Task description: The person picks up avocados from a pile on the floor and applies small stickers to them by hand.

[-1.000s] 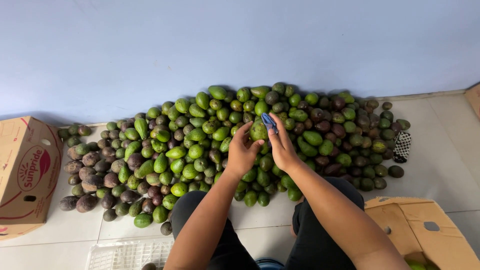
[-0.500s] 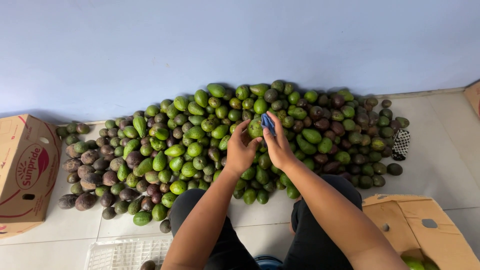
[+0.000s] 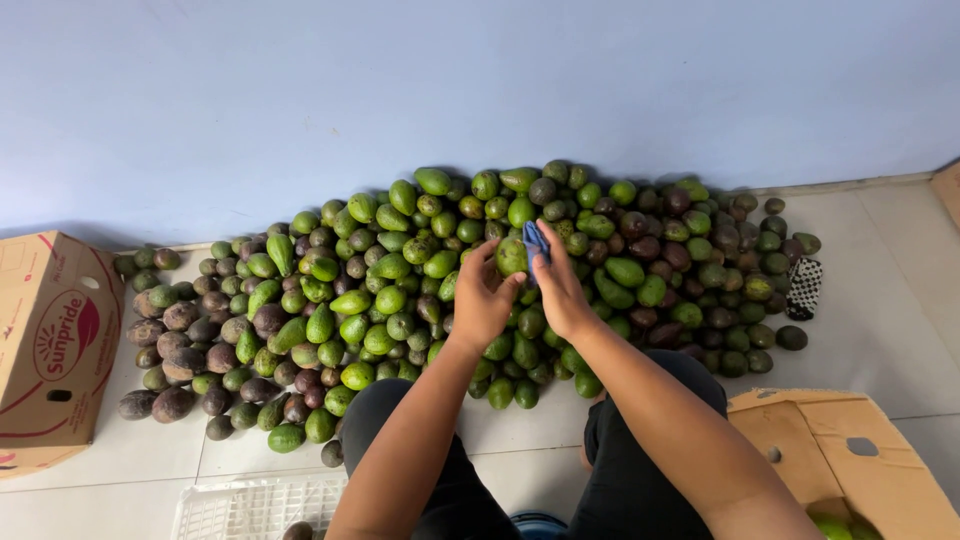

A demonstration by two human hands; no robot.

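My left hand (image 3: 484,297) grips a green avocado (image 3: 511,256) lifted just above a large heap of avocados (image 3: 380,290) on the floor. My right hand (image 3: 560,285) presses a small blue cloth (image 3: 536,240) against the right side of that avocado. The heap mixes bright green fruit with dark brown and purple ones, and it lies against a pale blue wall. Both my forearms reach out from the bottom of the view over my knees in dark trousers.
A cardboard box (image 3: 55,345) lies on its side at the left. Another open cardboard box (image 3: 850,465) sits at the bottom right with green fruit inside. A white plastic crate (image 3: 255,505) is at the bottom edge. A black-and-white patterned cloth (image 3: 804,288) lies right of the heap.
Both hands have stayed together on the same avocado with the blue cloth against it. The hands have shifted only slightly.
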